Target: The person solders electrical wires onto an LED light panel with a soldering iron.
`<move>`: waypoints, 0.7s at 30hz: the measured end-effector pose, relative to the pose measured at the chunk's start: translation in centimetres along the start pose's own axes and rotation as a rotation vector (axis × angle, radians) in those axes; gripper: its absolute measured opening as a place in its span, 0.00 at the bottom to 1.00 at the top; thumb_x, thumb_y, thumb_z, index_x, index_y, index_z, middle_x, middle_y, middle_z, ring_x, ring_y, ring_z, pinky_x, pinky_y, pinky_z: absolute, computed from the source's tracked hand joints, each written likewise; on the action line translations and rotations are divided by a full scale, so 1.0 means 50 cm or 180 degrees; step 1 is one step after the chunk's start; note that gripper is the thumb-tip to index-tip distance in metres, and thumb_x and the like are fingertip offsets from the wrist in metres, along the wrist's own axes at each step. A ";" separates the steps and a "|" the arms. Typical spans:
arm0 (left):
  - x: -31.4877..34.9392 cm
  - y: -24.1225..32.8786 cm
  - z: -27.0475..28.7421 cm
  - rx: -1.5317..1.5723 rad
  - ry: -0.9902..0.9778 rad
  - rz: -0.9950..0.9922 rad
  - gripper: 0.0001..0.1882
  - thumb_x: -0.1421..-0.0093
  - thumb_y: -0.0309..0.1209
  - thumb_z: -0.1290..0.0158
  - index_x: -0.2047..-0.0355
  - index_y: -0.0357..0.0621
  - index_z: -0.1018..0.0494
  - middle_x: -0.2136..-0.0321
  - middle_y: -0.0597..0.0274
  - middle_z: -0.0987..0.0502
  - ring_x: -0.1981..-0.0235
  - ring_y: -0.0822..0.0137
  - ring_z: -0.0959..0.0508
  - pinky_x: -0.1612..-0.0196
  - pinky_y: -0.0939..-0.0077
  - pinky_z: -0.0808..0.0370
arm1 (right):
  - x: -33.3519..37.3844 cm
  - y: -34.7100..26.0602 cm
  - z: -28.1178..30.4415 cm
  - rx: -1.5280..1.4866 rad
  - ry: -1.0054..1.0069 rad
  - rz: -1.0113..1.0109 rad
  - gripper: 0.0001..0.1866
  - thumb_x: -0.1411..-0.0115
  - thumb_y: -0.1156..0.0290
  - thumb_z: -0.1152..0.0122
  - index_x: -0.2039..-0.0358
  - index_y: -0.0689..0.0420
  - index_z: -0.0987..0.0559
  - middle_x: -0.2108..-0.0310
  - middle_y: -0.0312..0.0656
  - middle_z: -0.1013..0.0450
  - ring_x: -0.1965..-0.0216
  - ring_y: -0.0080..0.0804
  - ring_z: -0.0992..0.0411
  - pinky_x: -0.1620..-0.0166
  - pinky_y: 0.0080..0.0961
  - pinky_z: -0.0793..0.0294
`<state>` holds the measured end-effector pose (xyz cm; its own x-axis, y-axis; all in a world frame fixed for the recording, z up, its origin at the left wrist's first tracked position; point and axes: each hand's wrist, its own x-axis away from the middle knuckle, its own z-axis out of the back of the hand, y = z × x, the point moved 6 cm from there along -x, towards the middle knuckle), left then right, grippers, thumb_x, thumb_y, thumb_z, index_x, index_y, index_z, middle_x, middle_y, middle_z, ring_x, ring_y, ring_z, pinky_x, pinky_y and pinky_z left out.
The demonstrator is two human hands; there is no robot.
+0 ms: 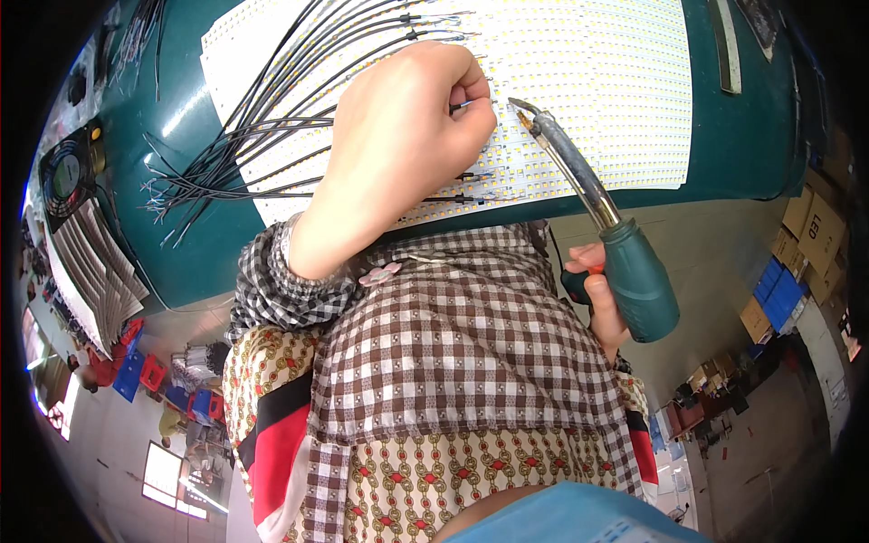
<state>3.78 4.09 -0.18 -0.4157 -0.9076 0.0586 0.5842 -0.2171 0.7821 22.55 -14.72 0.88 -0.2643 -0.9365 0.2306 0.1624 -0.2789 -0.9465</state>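
My left hand (398, 127) is closed in a pinch over the white LED board sheet (615, 100), with the dark end of a black cable (461, 107) at its fingertips. Several more black cables (308, 68) lie across the left part of the sheet, with thin bare-ended wires on the LED rows. My right hand (605, 308) grips a soldering gun (641, 281) by its green handle, partly hidden behind it. The gun's long metal shaft slants up and left. Its bent tip is just right of my left fingertips; whether it touches the sheet, I cannot tell.
The sheet lies on a green tabletop (186, 249). A small black fan (68, 176) and a stack of pale strips (95, 262) are at the left edge. A metal strip (725, 50) lies at the far right. Cardboard boxes (815, 231) stand beyond the table.
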 end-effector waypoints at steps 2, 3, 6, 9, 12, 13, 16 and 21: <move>-0.005 0.003 -0.001 -0.0009 -0.0004 0.0009 0.04 0.52 0.28 0.45 0.79 0.41 0.25 0.80 0.54 0.24 0.76 0.52 0.23 0.71 0.61 0.27 | 0.000 -0.001 -0.003 0.0059 -0.0051 0.0021 0.16 0.40 0.66 0.41 0.61 0.69 0.24 0.65 0.52 0.25 0.67 0.35 0.25 0.62 0.31 0.23; -0.007 0.004 -0.001 -0.0009 -0.0008 0.0006 0.04 0.52 0.28 0.45 0.79 0.41 0.25 0.80 0.54 0.24 0.76 0.52 0.23 0.71 0.61 0.27 | 0.001 0.000 -0.002 0.0015 0.0018 0.0016 0.16 0.40 0.66 0.40 0.62 0.69 0.24 0.65 0.52 0.25 0.67 0.35 0.25 0.62 0.31 0.23; -0.014 0.003 0.001 -0.0078 0.0008 0.0025 0.04 0.52 0.28 0.46 0.79 0.41 0.25 0.81 0.53 0.24 0.76 0.51 0.22 0.71 0.60 0.26 | -0.002 0.000 0.001 -0.0014 0.0026 0.0074 0.16 0.40 0.66 0.40 0.62 0.68 0.25 0.65 0.51 0.25 0.67 0.35 0.25 0.61 0.31 0.23; -0.016 0.002 -0.005 -0.0039 -0.0198 0.0031 0.04 0.50 0.28 0.44 0.74 0.40 0.24 0.82 0.66 0.28 0.79 0.74 0.30 0.74 0.78 0.32 | -0.001 0.004 0.003 -0.0094 0.0003 0.0068 0.15 0.40 0.67 0.40 0.63 0.68 0.25 0.67 0.49 0.26 0.65 0.35 0.26 0.61 0.32 0.23; -0.016 0.004 -0.005 -0.0049 -0.0206 0.0020 0.04 0.50 0.27 0.44 0.74 0.40 0.24 0.82 0.66 0.28 0.79 0.75 0.30 0.74 0.79 0.32 | 0.005 0.010 0.008 -0.0172 0.0048 -0.0043 0.14 0.41 0.68 0.39 0.64 0.68 0.25 0.68 0.47 0.28 0.65 0.35 0.27 0.61 0.32 0.23; -0.017 0.003 -0.004 -0.0051 -0.0214 0.0038 0.04 0.50 0.27 0.44 0.74 0.40 0.25 0.82 0.66 0.29 0.79 0.75 0.30 0.74 0.79 0.32 | 0.005 0.011 0.010 -0.0152 0.0090 -0.0060 0.13 0.41 0.68 0.39 0.64 0.67 0.25 0.68 0.46 0.28 0.64 0.35 0.27 0.61 0.32 0.24; -0.017 0.005 -0.005 -0.0061 -0.0215 0.0032 0.04 0.50 0.27 0.44 0.74 0.40 0.24 0.83 0.66 0.29 0.79 0.75 0.30 0.74 0.79 0.32 | 0.004 0.020 0.017 -0.0395 0.0180 -0.0097 0.25 0.53 0.79 0.26 0.54 0.69 0.26 0.69 0.44 0.22 0.65 0.29 0.22 0.59 0.26 0.21; -0.018 0.007 -0.006 -0.0056 -0.0197 0.0021 0.04 0.51 0.27 0.44 0.74 0.41 0.24 0.83 0.65 0.29 0.80 0.74 0.30 0.75 0.79 0.33 | 0.004 0.025 0.015 -0.0091 0.0061 -0.0103 0.28 0.55 0.78 0.25 0.53 0.69 0.27 0.70 0.45 0.21 0.66 0.29 0.22 0.60 0.25 0.21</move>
<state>4.55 4.71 -0.14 -0.4538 -0.8852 0.1024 0.5989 -0.2179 0.7706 23.42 -15.44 -0.08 -0.2871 -0.9227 0.2572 0.1263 -0.3027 -0.9447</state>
